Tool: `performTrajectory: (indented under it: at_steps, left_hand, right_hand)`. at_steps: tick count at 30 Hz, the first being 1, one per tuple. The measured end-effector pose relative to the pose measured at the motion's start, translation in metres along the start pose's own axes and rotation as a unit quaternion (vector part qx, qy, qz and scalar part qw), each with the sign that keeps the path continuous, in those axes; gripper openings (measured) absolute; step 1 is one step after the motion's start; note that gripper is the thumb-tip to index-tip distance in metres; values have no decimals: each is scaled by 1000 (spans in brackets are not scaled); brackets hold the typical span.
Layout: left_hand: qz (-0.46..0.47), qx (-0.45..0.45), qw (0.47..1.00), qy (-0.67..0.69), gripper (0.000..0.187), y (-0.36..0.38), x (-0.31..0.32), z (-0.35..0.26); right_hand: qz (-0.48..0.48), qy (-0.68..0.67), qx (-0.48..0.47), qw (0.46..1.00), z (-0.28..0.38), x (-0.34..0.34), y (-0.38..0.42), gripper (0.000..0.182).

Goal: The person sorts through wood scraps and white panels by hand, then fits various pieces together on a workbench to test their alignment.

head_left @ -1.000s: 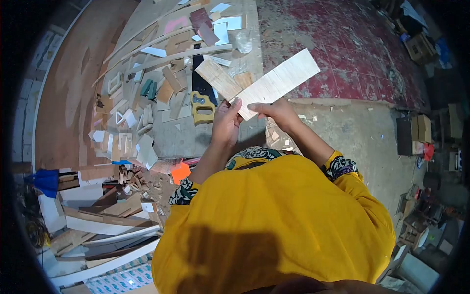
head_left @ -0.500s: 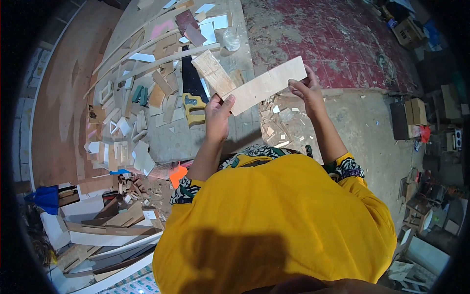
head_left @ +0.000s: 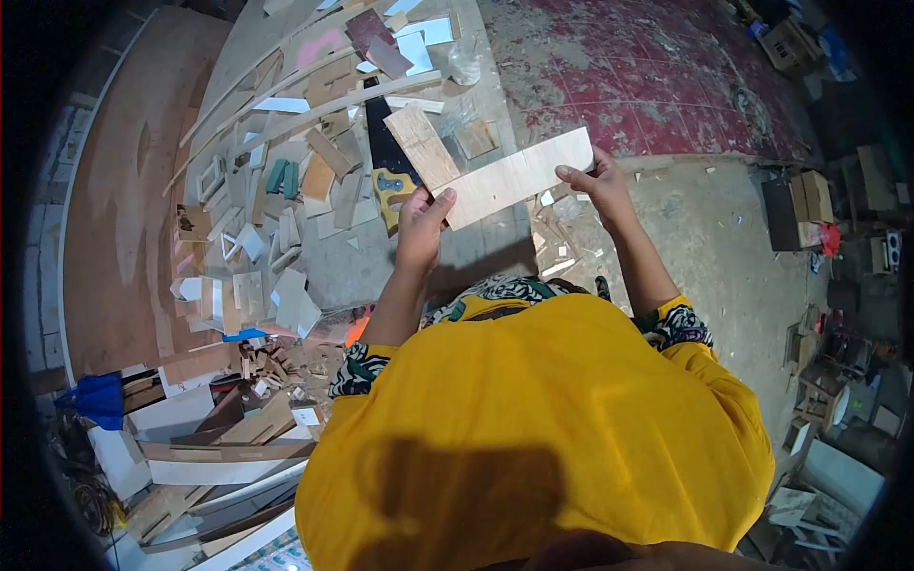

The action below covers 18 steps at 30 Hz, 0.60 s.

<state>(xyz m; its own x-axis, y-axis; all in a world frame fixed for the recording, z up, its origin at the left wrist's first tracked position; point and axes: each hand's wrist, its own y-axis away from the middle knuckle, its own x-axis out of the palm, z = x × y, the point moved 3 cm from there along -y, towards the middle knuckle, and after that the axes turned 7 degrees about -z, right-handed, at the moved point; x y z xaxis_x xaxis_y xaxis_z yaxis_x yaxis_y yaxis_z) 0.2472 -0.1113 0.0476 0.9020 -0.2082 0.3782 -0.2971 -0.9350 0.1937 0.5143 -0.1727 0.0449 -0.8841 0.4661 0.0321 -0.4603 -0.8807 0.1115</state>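
Note:
A pale, flat wooden board (head_left: pixel 519 181) is held up slantwise between my two hands. My left hand (head_left: pixel 417 233) is closed on its near-left end, thumb on top. A second, rougher wooden piece (head_left: pixel 419 145) sticks out from behind that end, apparently in the same grip; where they meet is hidden. At the far right end, my right hand (head_left: pixel 607 195) pinches the board between thumb and fingers. Beneath my left hand, a handsaw (head_left: pixel 391 190) with a yellow handle and dark blade lies on the worktable (head_left: pixel 352 271).
Wood offcuts (head_left: pixel 333 152) and long thin strips (head_left: pixel 314 119) cover the table's left side. A clear plastic cup (head_left: pixel 465 67) stands near its far edge. Scraps (head_left: pixel 557 233) litter the floor by the table. Boards (head_left: pixel 219 452) are piled at lower left, and cardboard boxes (head_left: pixel 809 200) stand at right.
The view has shifted slightly, so the table and saw appear farther right and higher. The board's right end sits a little lower; both hands keep their hold.

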Motion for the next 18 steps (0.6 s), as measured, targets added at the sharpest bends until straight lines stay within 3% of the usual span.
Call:
performTrajectory:
  at_steps: [4, 15, 18]
  left_hand:
    - [-17, -76, 997, -4, 35, -1, -30, 4]
    - [-25, -105, 994, 14, 32, 4, -94, 16]
    - [-26, -103, 994, 6, 31, 15, -121, 20]
  right_hand:
    - [3, 22, 16, 1000, -7, 20, 7, 35]
    - [36, -1, 39, 999, -26, 63, 27, 23]
    - [94, 52, 47, 993, -58, 76, 35, 20]
